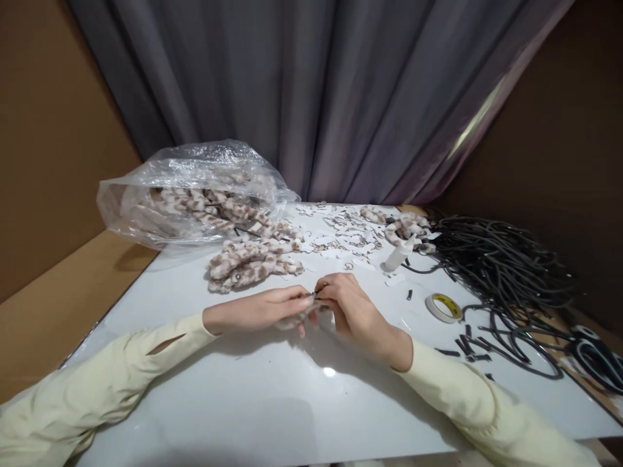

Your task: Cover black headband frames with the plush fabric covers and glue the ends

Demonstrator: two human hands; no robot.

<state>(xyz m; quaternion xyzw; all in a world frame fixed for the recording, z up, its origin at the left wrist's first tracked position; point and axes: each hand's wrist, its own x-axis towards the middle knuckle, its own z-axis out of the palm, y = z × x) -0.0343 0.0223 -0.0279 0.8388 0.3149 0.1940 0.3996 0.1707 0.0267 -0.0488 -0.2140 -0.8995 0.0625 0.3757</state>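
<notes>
My left hand (270, 307) and my right hand (353, 311) meet over the middle of the white table (272, 402). A fluffy white-and-brown strip (292, 320) shows under the fingers of my left hand, which are closed on it. My right hand is closed in a pinch at a small dark piece (315, 295), where the fingertips of both hands come together. Whether that dark piece is a cord end cannot be made out. Just beyond my left hand lies a bundle of fluffy spotted strips (248, 264).
A clear plastic bag (195, 162) at the back left holds more fluffy strips. Paper scraps (353, 230) litter the back. At right are a glue bottle (398, 255), a tape roll (444, 309), short black pieces (470, 344) and a heap of black cords (506, 259). A grey curtain (302, 97) hangs behind.
</notes>
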